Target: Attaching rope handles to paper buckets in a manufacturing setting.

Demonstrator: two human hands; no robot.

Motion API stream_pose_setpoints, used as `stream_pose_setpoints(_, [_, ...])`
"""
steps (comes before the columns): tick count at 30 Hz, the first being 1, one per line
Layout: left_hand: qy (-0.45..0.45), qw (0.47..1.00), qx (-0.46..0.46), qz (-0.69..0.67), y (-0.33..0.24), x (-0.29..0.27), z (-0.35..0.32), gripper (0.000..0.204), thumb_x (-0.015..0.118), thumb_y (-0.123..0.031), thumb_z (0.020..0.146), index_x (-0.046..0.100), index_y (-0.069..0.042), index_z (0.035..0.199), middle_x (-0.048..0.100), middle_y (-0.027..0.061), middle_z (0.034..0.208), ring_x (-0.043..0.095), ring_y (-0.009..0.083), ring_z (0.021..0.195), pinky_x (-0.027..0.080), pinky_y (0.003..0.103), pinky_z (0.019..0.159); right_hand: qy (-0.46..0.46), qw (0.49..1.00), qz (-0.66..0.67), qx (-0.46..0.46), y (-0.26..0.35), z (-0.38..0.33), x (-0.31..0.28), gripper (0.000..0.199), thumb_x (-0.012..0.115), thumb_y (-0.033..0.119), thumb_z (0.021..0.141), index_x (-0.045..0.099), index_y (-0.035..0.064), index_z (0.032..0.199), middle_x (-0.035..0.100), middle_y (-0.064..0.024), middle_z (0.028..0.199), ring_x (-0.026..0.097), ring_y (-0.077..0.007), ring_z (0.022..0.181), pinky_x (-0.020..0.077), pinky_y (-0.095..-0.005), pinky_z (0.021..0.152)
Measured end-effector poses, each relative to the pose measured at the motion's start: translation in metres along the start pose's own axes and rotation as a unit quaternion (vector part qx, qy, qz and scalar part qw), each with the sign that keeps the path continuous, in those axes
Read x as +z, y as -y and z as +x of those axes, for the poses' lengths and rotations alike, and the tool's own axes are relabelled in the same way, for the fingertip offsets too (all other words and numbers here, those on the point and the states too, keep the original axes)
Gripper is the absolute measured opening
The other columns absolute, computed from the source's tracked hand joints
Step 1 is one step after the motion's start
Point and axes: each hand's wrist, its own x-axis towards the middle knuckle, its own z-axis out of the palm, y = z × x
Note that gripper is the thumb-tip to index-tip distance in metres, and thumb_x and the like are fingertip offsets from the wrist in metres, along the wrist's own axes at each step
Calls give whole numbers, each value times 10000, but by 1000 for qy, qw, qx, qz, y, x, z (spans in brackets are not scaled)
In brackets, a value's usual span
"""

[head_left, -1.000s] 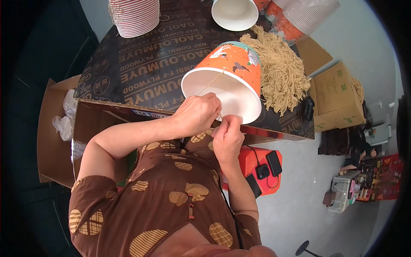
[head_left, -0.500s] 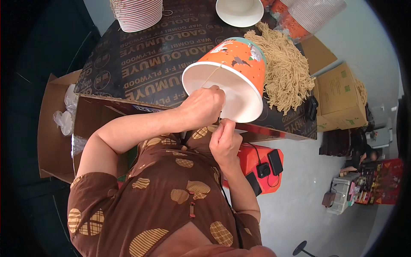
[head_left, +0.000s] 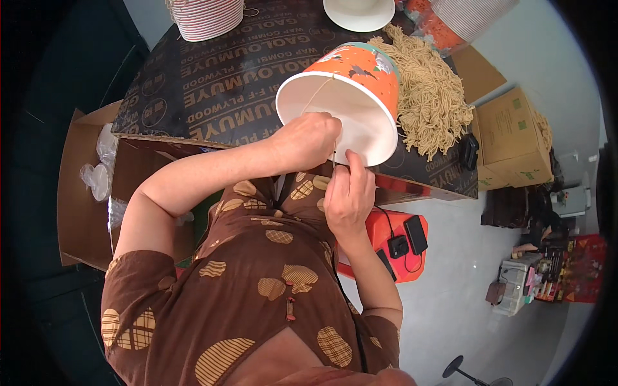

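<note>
An orange paper bucket [head_left: 360, 72] with a white inside and dark bat shapes lies tilted at the table's front edge, its mouth toward me. From a hole near its upper rim a thin beige cord [head_left: 317, 96] runs down to my left hand [head_left: 310, 138], which is closed around it in front of the mouth. My right hand [head_left: 349, 193] is just below, at the lower rim, with fingers bent and the index finger raised against the rim. A short, thin piece of cord shows between the two hands; its end is hidden by the fingers.
A heap of beige cords [head_left: 432, 96] lies right of the bucket on the dark printed plywood table [head_left: 219, 83]. Behind stand striped stacked buckets [head_left: 206, 16], a white bowl-like container [head_left: 360, 16] and more stacks. Cardboard boxes [head_left: 512, 141] flank the table; a red stool [head_left: 412, 267] holds black devices.
My right hand has shifted slightly right, its index finger lifting to the lower rim. My left hand stays closed on the cord. The view has tilted a little, moving the scene upward.
</note>
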Motion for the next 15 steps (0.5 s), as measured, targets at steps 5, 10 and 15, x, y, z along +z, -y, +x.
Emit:
stream_pose_setpoints(5, [-1,981,-63,-186,-16,-28,0,146,604,-68,832,614,65,772,652,203,702,649,293,591,512,381,541,18,1000,19,0,-6,-4,4,165,640,-42,733,588,-50,889,595,-166,1127,571,-276,774,474,-357,637])
stream_pose_setpoints(10, [134,865,-192,-443,-23,-51,-10,147,563,-121,952,624,5,907,643,35,674,515,43,467,367,210,393,16,998,62,12,-7,-3,5,142,630,-52,741,578,-56,874,598,-170,1108,574,-297,777,487,-386,651])
stream_pose_setpoints(15, [188,836,-192,-479,-9,-61,-28,154,539,-104,954,605,30,993,593,26,630,485,32,472,348,197,412,21,997,72,19,-6,0,1,159,635,-63,730,573,-64,877,589,-176,1108,579,-314,803,499,-396,683])
